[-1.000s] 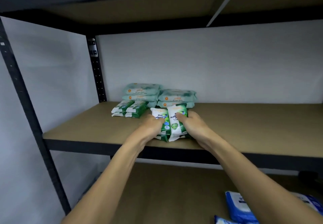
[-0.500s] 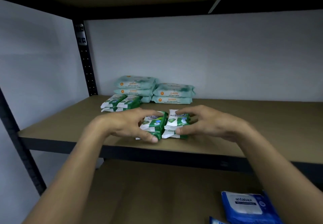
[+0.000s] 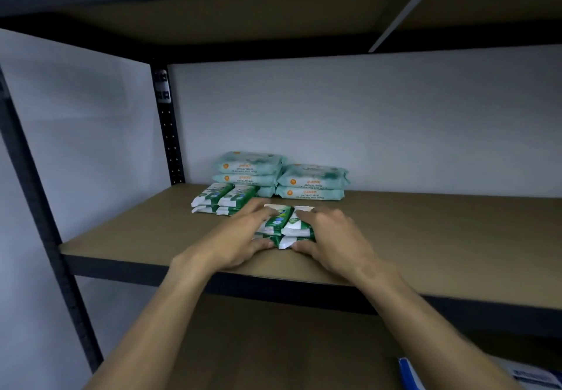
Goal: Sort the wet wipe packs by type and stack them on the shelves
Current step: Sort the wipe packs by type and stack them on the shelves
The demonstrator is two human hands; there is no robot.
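Several small green-and-white wipe packs (image 3: 286, 227) lie stacked two wide near the front of the middle shelf (image 3: 425, 237). My left hand (image 3: 240, 237) grips the stack's left side, fingers over the top and thumb at the front. My right hand (image 3: 331, 237) grips the right side the same way. Behind them sits another low stack of the same green packs (image 3: 222, 199). At the back stand two piles of pale teal antibacterial packs (image 3: 310, 183).
A black perforated upright (image 3: 168, 134) stands at the shelf's back left, another black post (image 3: 45, 216) at the front left. The shelf above (image 3: 273, 24) hangs overhead. A blue wipe pack (image 3: 529, 374) lies on the lower shelf at bottom right.
My hands have closed in tighter over the green stack, which now sits a little further back on the shelf. The view has tilted upward.
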